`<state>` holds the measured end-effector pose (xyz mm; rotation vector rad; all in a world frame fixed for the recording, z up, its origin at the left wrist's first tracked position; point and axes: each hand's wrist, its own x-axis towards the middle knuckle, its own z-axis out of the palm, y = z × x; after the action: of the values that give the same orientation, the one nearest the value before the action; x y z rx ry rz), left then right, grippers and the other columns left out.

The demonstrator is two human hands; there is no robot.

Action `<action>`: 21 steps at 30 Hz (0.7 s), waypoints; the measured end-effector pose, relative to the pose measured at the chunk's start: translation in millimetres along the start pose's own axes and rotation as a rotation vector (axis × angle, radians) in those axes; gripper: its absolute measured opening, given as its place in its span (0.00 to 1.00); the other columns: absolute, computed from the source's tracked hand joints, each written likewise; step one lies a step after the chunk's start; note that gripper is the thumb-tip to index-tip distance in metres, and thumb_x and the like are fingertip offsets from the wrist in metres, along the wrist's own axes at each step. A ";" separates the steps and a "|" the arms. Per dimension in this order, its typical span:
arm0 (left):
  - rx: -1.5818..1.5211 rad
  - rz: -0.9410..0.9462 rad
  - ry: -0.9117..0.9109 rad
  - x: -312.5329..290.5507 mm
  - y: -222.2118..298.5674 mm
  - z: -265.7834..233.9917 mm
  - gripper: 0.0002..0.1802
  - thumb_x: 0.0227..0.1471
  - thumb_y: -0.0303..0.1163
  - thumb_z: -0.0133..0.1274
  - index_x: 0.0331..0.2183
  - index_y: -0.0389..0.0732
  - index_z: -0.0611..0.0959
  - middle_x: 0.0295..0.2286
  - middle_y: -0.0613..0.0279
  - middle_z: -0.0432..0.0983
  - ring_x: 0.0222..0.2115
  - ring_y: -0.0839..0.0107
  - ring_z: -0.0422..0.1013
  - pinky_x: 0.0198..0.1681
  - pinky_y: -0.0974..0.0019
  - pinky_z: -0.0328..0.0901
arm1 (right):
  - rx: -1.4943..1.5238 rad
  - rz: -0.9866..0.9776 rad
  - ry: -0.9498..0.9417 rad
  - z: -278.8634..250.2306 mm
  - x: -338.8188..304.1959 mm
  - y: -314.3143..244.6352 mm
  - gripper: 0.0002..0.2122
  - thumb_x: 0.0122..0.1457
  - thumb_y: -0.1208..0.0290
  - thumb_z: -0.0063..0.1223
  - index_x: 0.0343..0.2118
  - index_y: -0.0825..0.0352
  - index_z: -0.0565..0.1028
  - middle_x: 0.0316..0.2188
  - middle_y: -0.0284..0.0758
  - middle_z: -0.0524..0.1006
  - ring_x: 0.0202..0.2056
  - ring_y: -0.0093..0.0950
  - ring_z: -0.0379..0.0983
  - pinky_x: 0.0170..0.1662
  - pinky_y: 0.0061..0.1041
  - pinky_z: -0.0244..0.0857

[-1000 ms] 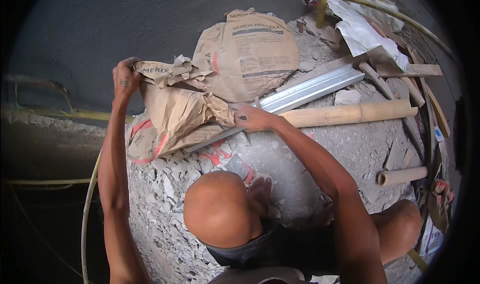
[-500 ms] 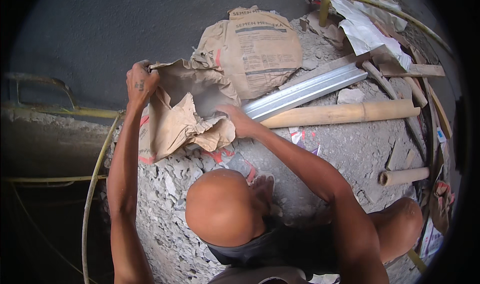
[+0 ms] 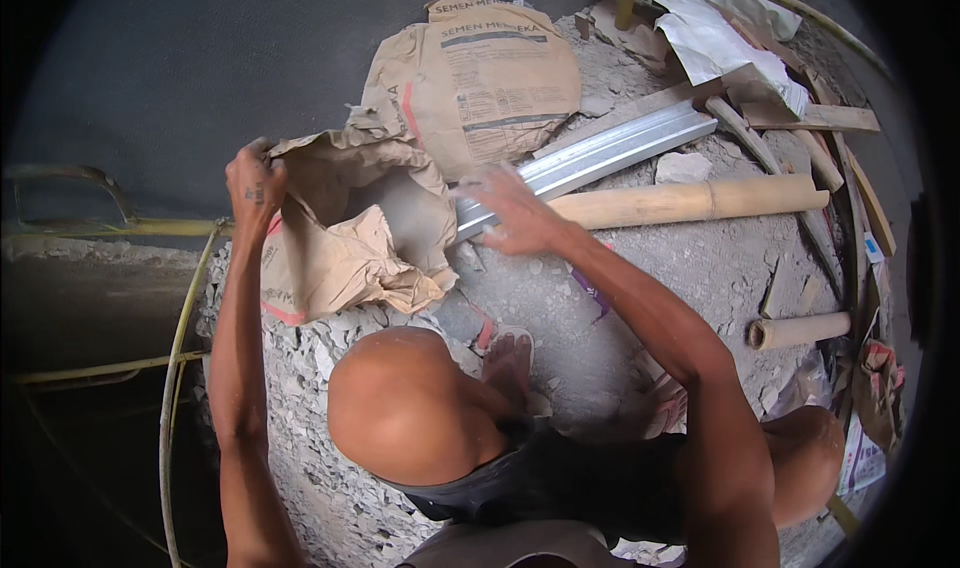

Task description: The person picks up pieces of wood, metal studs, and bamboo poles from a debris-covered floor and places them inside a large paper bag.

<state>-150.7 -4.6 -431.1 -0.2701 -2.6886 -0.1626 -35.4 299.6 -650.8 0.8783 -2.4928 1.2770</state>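
Note:
An opened brown paper cement bag (image 3: 330, 258) with a crumpled, torn rim stands on the rubble near the dark wall. Grey powder (image 3: 385, 208) shows inside its mouth. My left hand (image 3: 256, 186) grips the bag's upper left edge, fingers closed round the paper. Just right of the bag's mouth is my right hand (image 3: 518, 211), dusty and slightly blurred. Its fingers are stretched out and apart, holding nothing that I can see, above the end of a metal channel (image 3: 590, 168). Behind lies a second brown cement bag (image 3: 480, 88), rounded and full-looking.
A split bamboo pole (image 3: 700, 200) lies beside the metal channel. To the right are a short bamboo piece (image 3: 800, 330), wooden strips (image 3: 815, 118) and white torn sacking (image 3: 690, 28). Broken rubble (image 3: 310, 398) covers the ground. Thin bamboo (image 3: 172, 408) and a dark drop border the left.
My right hand has come out of the bag's mouth and moved right, its fingers spreading. My left hand still holds the bag's edge. The whole view has shifted slightly.

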 end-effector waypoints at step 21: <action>0.220 -0.300 0.456 -120.9 -163.9 -235.3 0.23 0.42 0.24 0.50 0.43 0.36 0.85 0.31 0.43 0.82 0.33 0.54 0.80 0.40 0.59 0.70 | -0.390 0.449 -0.212 -148.3 18.1 -13.3 0.40 0.34 0.51 0.71 0.52 0.68 0.73 0.45 0.51 0.79 0.48 0.47 0.76 0.53 0.40 0.67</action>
<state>17.3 -220.7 -283.0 0.2167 -2.2503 -0.0118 -54.5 403.7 -544.5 0.3892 -3.0798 0.7721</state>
